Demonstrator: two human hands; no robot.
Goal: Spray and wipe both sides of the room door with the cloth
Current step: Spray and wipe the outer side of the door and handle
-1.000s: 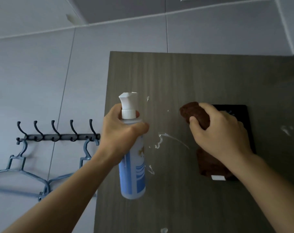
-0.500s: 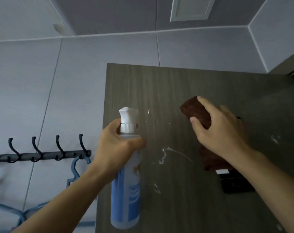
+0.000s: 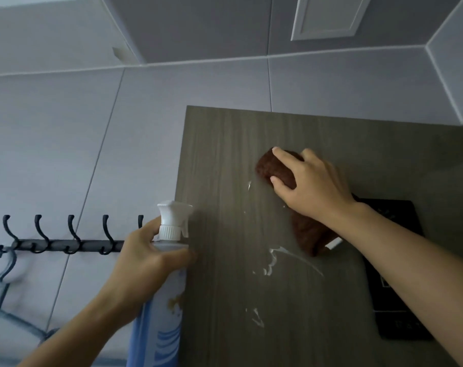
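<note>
The dark wood-grain door (image 3: 225,160) fills the right half of the view, its top edge visible. White streaks of spray foam (image 3: 274,260) cling to its face. My right hand (image 3: 309,186) presses a brown cloth (image 3: 267,168) flat against the door near the top; the cloth's lower end (image 3: 309,234) hangs below my wrist. My left hand (image 3: 150,258) grips the neck of a blue-and-white spray bottle (image 3: 161,327) with a white trigger head (image 3: 172,218), held at the door's left edge.
A black panel (image 3: 394,300) is mounted on the door under my right forearm. On the grey wall to the left, a black hook rail (image 3: 60,245) carries blue hangers (image 3: 5,266). A white ceiling hatch (image 3: 328,17) is overhead.
My right hand slid the cloth upward on the door, away from the black panel. My left hand with the bottle moved left and down to the door's edge. The view tilted up.
</note>
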